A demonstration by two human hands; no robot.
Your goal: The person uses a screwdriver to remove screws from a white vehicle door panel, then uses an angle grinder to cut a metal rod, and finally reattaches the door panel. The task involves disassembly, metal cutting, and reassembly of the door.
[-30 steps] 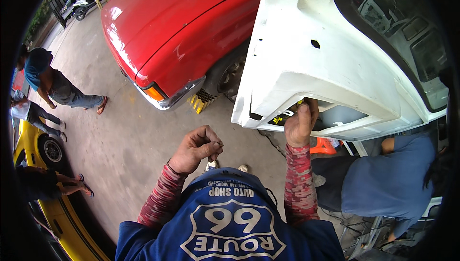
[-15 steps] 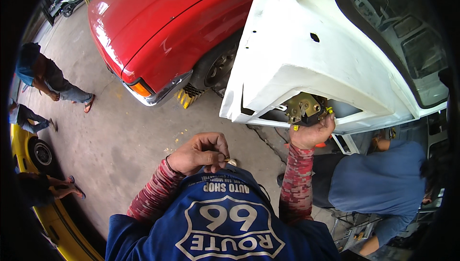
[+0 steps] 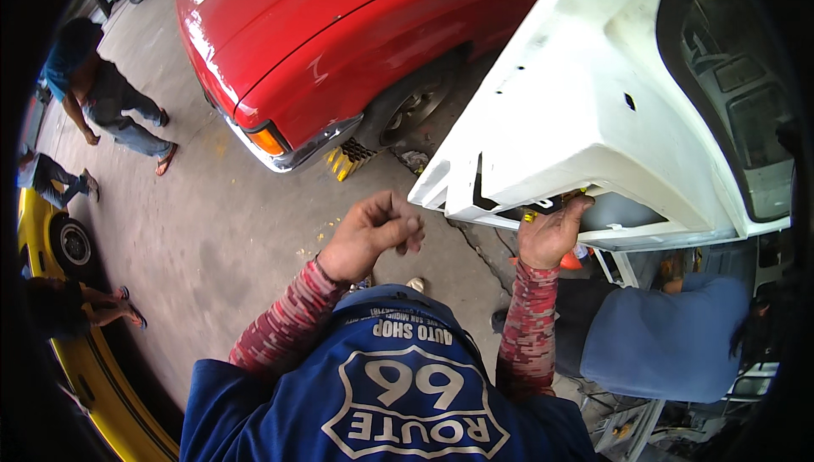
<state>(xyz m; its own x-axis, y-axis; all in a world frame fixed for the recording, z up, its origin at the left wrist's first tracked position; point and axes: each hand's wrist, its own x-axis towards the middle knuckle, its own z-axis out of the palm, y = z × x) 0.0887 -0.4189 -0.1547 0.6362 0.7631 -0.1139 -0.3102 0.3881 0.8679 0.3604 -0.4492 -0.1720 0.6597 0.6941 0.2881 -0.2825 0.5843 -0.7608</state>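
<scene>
My right hand point(image 3: 549, 235) is raised to the cut-out in the white vehicle door panel point(image 3: 551, 131), fingers closed around a door latch point(image 3: 538, 207). Most of the latch sits inside the opening, behind the panel's edge and my fingers; a dark part and yellow clips show. My left hand point(image 3: 371, 233) hangs in the air to the left of the panel, fingers curled in with the thumb against them. What it holds, if anything, is hidden.
A red car point(image 3: 331, 47) stands ahead, beside a yellow stand point(image 3: 346, 163) near its wheel. A co-worker in a blue shirt point(image 3: 661, 335) bends close on my right. Other people stand at the left by a yellow car point(image 3: 102, 381). The concrete floor point(image 3: 229, 233) is cracked.
The latch has gone from the front of the cut-out to mostly inside it, in my right hand. My left hand has risen and moved slightly right; the thin piece at its fingertips no longer shows.
</scene>
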